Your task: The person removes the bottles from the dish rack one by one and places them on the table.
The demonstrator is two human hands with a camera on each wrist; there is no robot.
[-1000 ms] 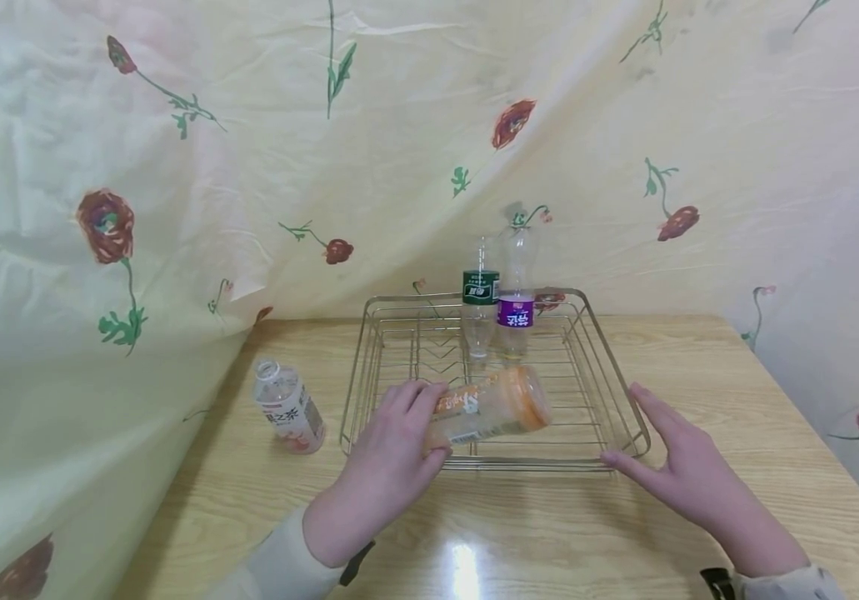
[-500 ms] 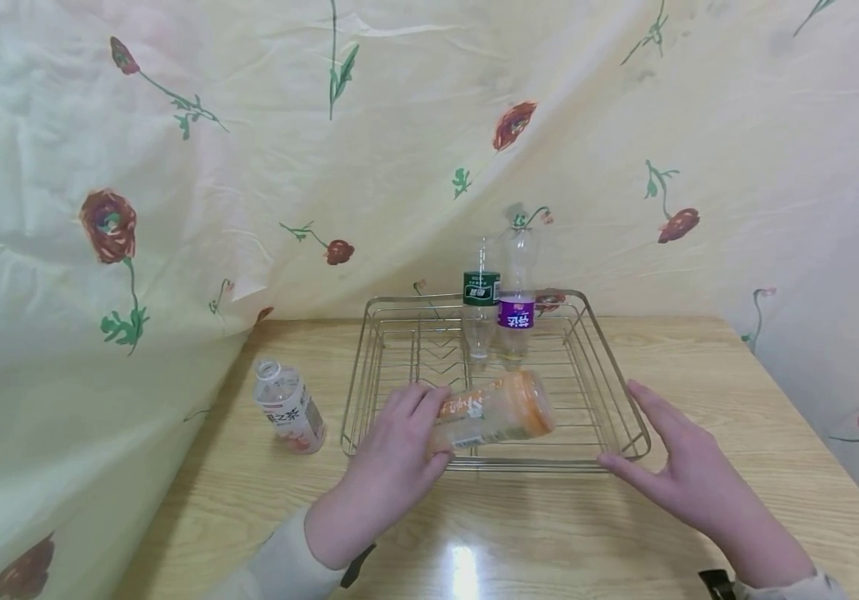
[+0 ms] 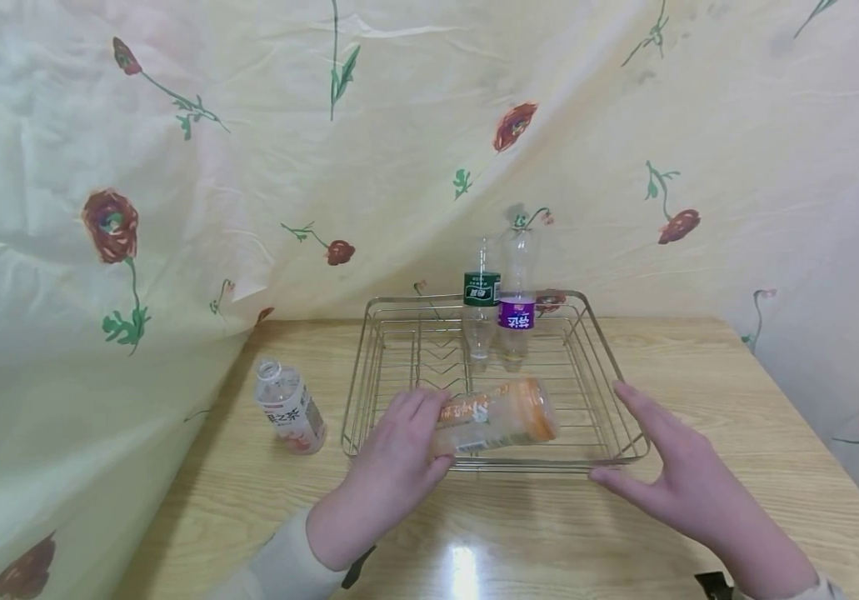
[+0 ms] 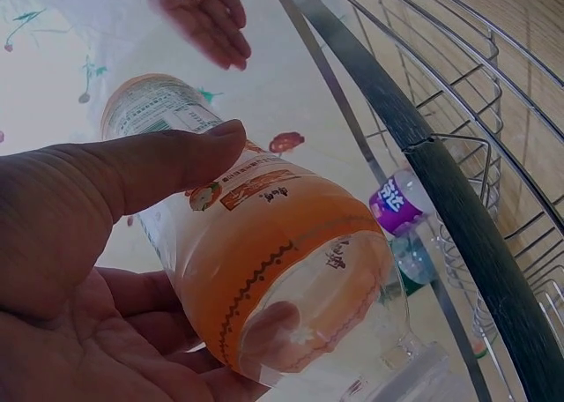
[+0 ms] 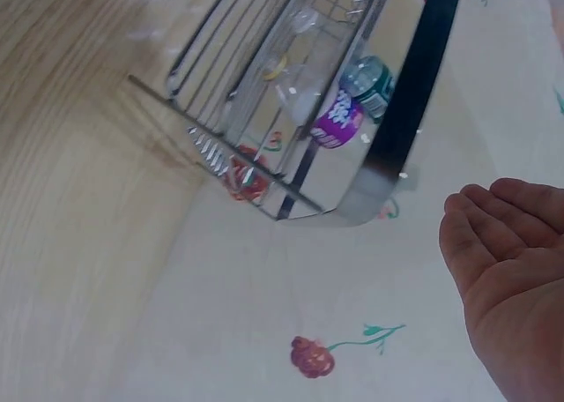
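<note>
My left hand (image 3: 395,467) grips a clear plastic bottle (image 3: 500,417) with an orange label, held on its side over the front of a wire dish rack (image 3: 354,375). Its base points right in the head view; the capless-looking neck end shows at the lower right of the left wrist view. My thumb lies across the label (image 4: 291,234). Beside the rack's front right corner, my right hand (image 3: 687,471) is spread, thumb and fingers apart, holding nothing. At the back of the rack, a green-labelled bottle (image 3: 481,289) and a purple-labelled bottle (image 3: 516,313) stand with their labels upside down.
An open-topped bottle (image 3: 290,408) with a white and pink label stands on the wooden table (image 3: 549,533), left of the rack. A flowered cloth (image 3: 399,167) hangs behind and along the sides of the table.
The orange-labelled bottle has moved slightly down and right with my left hand. My right hand has shifted slightly left at the rack's corner. The other bottles have stayed in place.
</note>
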